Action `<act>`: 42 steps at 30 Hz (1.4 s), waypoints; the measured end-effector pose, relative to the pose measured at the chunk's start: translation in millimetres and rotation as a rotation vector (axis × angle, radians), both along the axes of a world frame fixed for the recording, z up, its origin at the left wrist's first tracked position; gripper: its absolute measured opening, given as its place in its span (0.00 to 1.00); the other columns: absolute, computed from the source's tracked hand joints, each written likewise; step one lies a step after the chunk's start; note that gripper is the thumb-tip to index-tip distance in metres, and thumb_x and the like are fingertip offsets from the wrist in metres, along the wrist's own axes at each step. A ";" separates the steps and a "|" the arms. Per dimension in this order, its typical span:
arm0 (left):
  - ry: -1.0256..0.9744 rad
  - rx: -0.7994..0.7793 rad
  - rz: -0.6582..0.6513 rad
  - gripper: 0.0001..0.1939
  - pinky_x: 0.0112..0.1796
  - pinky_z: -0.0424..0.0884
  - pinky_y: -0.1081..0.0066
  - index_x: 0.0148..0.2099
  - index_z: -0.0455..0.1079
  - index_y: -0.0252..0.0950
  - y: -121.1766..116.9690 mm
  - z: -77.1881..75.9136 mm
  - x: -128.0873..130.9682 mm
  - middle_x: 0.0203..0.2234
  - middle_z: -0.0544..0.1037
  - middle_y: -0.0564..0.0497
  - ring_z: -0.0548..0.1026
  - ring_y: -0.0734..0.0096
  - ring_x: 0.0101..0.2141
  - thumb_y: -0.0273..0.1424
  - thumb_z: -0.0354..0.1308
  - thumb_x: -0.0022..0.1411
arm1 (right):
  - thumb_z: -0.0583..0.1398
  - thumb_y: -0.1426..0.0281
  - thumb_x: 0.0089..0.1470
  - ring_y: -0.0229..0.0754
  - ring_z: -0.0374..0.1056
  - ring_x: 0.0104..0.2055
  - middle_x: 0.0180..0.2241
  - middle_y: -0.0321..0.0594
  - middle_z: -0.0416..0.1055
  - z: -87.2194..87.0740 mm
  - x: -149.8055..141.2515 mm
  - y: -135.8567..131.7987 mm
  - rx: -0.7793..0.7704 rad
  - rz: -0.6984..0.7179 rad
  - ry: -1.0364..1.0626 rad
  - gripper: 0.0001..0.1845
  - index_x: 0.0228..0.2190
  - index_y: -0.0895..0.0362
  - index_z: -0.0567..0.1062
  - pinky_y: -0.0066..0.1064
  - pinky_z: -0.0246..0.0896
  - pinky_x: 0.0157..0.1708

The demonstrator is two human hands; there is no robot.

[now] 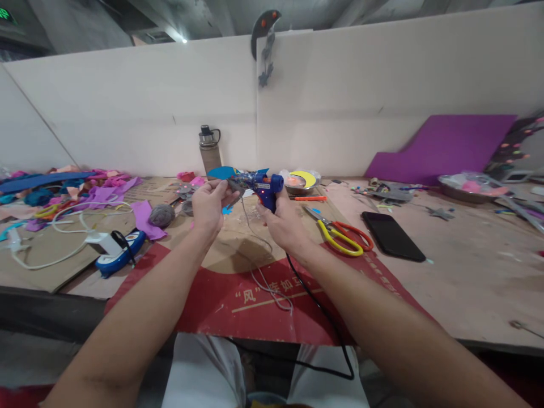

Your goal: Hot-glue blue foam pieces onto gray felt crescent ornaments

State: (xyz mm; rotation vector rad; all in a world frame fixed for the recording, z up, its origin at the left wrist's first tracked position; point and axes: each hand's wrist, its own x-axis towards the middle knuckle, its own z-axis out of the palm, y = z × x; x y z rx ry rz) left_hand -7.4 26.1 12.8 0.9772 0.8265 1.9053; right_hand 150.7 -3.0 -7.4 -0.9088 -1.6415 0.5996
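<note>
My right hand is wrapped round the handle of a blue hot glue gun, its nozzle pointing left. A black cord runs down from it past the table's front edge. Between the fingertips of my left hand is a blue craft piece with a grey part on its underside, held close to the nozzle. My fingers and the gun hide part of the piece. Grey yarn trails from there onto a red and tan printed sheet.
Scissors with yellow and red handles and a black phone lie to the right. Left are a blue power strip, a grey yarn ball and coloured scraps. A bottle and a metal bowl stand behind.
</note>
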 end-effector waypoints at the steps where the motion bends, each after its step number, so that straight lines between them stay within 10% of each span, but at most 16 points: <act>1: 0.004 0.001 -0.001 0.10 0.33 0.77 0.69 0.25 0.66 0.34 0.7 -0.5 -0.2 0.18 0.70 0.56 0.70 0.78 0.21 0.26 0.66 0.51 | 0.57 0.70 0.54 0.48 0.69 0.38 0.38 0.43 0.72 0.0 -0.3 -0.3 0.004 0.012 0.003 0.23 0.52 0.53 0.64 0.47 0.70 0.41; 30: -0.042 -0.034 -0.049 0.06 0.37 0.77 0.69 0.29 0.67 0.33 -1.7 3.7 -1.3 0.24 0.79 0.50 0.77 0.75 0.25 0.23 0.61 0.55 | 0.58 0.70 0.53 0.45 0.67 0.37 0.38 0.42 0.69 -4.6 3.3 11.7 0.014 0.003 0.103 0.21 0.49 0.53 0.65 0.40 0.68 0.37; 42: -0.119 -0.012 -0.018 0.09 0.38 0.78 0.66 0.31 0.62 0.35 4.1 0.2 -6.7 0.26 0.78 0.51 0.80 0.71 0.28 0.23 0.61 0.56 | 0.56 0.73 0.47 0.33 0.61 0.21 0.22 0.33 0.66 -7.7 23.5 45.3 -0.477 -0.032 0.297 0.02 0.27 0.56 0.65 0.28 0.67 0.25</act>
